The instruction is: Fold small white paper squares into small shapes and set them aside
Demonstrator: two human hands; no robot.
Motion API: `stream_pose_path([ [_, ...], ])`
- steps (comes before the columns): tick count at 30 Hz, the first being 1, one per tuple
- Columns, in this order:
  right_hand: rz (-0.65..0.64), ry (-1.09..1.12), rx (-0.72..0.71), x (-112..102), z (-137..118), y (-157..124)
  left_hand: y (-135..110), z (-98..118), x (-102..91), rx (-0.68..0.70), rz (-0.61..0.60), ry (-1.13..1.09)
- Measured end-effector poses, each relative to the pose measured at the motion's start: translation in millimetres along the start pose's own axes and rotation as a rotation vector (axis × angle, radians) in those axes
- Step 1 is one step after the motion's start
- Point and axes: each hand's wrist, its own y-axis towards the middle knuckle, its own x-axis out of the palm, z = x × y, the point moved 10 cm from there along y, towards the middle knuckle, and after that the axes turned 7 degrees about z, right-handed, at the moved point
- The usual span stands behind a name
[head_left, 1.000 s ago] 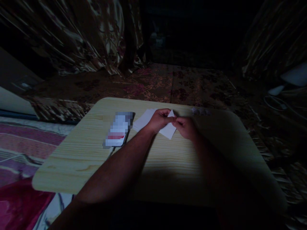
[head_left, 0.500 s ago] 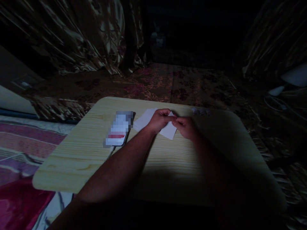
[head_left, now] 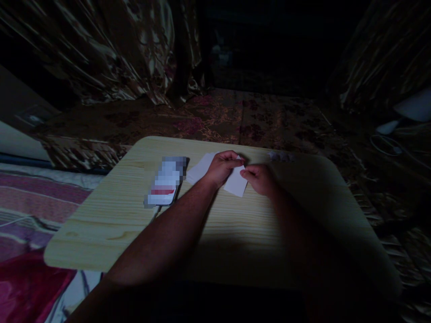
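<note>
Between my hands is a small white sheet of paper [head_left: 236,182], tilted above the table. My left hand [head_left: 221,168] is closed on its upper left part, thumb on top. On its right edge, my right hand [head_left: 260,178] pinches it between thumb and fingers. A fanned stack of white paper sheets [head_left: 201,168] lies just left of my left hand, partly hidden by it. The dim light hides the finer details of the fingertips.
A phone [head_left: 164,184], partly blurred out, lies with a cable on the left of the wooden table [head_left: 101,224]. Several small pale objects [head_left: 281,156] sit at the far edge. Patterned curtains [head_left: 134,49] hang behind, and a striped bedcover [head_left: 40,193] is at left.
My thumbs have moved apart along the paper's upper edge, and the right one now sits slightly lower. More of the sheet's face shows, flatter than before.
</note>
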Motion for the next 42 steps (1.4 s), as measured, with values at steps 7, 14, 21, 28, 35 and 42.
stream_pose_path([
  [7,-0.007,-0.009,0.001,0.6,0.4,-0.7,0.8,1.2,-1.9,-0.004,0.019,-0.027],
  [14,-0.009,-0.019,0.002,1.2,-0.1,-0.7,0.6,2.5,-3.7,-0.001,0.042,-0.035],
  [21,-0.010,-0.027,-0.017,0.8,-2.0,-0.8,1.9,2.4,-4.8,0.019,0.038,-0.038],
  [28,-0.033,-0.031,-0.013,3.4,-1.3,-1.9,7.8,7.4,-10.4,0.048,0.068,-0.170],
  [35,0.011,0.030,0.045,-2.3,2.0,-1.0,3.0,3.4,-3.4,0.037,0.023,-0.065],
  [42,0.082,0.064,0.014,-9.6,-1.5,-0.2,2.9,-1.5,-4.1,0.054,0.019,0.094],
])
